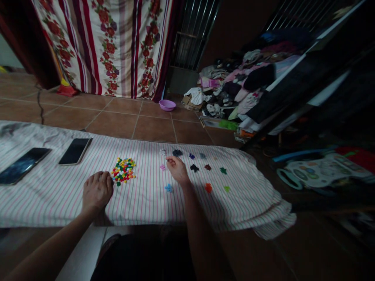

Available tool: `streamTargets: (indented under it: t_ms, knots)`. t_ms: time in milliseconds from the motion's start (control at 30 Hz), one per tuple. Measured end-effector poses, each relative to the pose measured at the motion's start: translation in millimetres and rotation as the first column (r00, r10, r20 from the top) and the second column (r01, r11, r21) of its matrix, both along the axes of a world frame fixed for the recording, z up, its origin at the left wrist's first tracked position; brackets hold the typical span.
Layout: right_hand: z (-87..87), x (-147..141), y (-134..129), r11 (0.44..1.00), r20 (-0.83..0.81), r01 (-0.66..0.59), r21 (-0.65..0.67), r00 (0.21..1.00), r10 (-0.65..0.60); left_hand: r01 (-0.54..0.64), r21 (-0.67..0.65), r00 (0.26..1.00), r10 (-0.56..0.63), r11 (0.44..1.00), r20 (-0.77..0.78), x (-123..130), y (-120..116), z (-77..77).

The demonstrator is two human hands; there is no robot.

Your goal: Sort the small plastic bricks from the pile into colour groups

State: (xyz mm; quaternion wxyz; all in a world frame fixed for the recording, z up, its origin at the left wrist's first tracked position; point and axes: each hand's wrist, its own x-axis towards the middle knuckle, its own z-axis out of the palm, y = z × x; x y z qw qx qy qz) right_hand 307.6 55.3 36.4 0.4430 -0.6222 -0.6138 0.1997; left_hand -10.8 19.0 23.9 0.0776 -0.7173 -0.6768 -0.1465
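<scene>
My left hand rests on the striped cloth, its fingers loosely laid down against the left edge of a mixed pile of small coloured pieces. The pieces are red, yellow, green, white and orange. My right hand is over the cloth with thumb and forefinger pinched together; anything between them is too small to make out. Its fingertips are between a small whitish heap and a pink heap. Around it are a dark grey heap, a light blue heap and a black heap.
Farther right lie brown, orange, dark green and lime heaps. Two phones lie at the left on the striped cloth. Beyond, a purple basin and piled clothes are on the tiled floor.
</scene>
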Motion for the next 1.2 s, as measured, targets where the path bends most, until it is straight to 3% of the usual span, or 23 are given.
streamTargets:
  t_ms: [133, 300, 433, 667, 967, 1200]
  knots:
    - [1.3, 50, -6, 0.972, -0.038, 0.233, 0.036, 0.972, -0.231, 0.02, 0.0, 1.0, -0.02, 1.0, -0.002, 0, 0, 0.1]
    - [-7.1, 110, -23, 0.834, -0.011, 0.549, 0.061, 0.835, -0.549, 0.031, 0.005, 0.999, -0.031, 0.999, -0.007, 0, -1, 0.9]
    - [-15.7, 141, -34, 0.728, 0.02, 0.685, 0.009, 0.728, -0.685, 0.036, 0.016, 0.999, -0.036, 0.999, 0.01, 0, 0, -0.2]
    - [-30.4, 162, -44, 0.67, 0.103, 0.74, -0.05, 0.671, -0.734, 0.044, 0.034, 0.999, -0.044, 0.998, -0.017, -3, 1, -6.1]
    - [-36.4, 166, -41, 0.675, 0.101, 0.736, -0.039, 0.675, -0.73, 0.05, 0.046, 0.997, -0.048, 0.998, -0.055, -4, 2, -10.5]
    - [-31.3, 160, -38, 0.678, 0.179, 0.726, -0.11, 0.686, -0.705, 0.081, 0.033, 0.994, -0.083, 0.996, 0.074, -6, 3, -10.4]
